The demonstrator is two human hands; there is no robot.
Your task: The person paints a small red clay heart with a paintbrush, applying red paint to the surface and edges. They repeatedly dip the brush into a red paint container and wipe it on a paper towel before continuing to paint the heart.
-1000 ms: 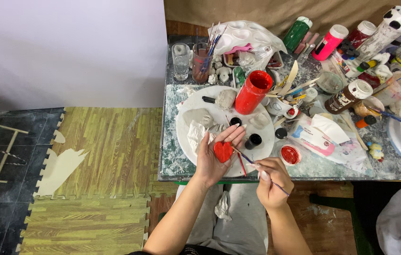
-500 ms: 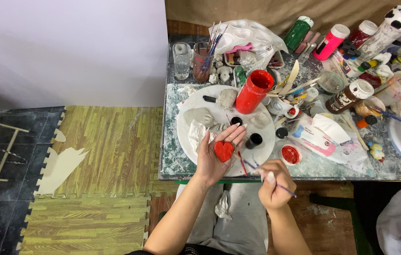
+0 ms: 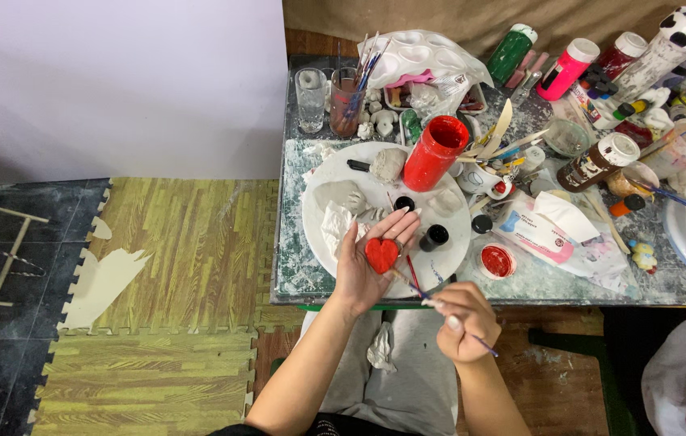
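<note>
**Red clay heart gets its coat of paint at a crowded craft table**

A person seated at the near edge of a paint-spattered table (image 3: 302, 266) holds a thin brush (image 3: 440, 311) in the right hand (image 3: 460, 323), the fingers pinched closed around its shaft, low over the lap. The bristle end reaches up to the lower edge of a small red heart (image 3: 381, 253), which lies flat in the open palm of the left hand (image 3: 371, 262); the fingers are spread wide and cupped beneath it, apparently to keep the wet face clear of any touch. That hand hovers over the near rim of a round white plate (image 3: 323, 182), the work's hub. On the plate, beyond the heart, sit two small black caps, grey unpainted clay pieces (image 3: 341, 194) and crumpled tissue. At the plate's far side stands a tall red paint bottle (image 3: 435, 153), uncapped; to the plate's right, an open pot of red paint (image 3: 496, 261) waits within easy dipping range. Farther back from the plate, a glass of brushes (image 3: 346, 101), a white palette and rows of paint bottles line the table's rear edge.
</note>
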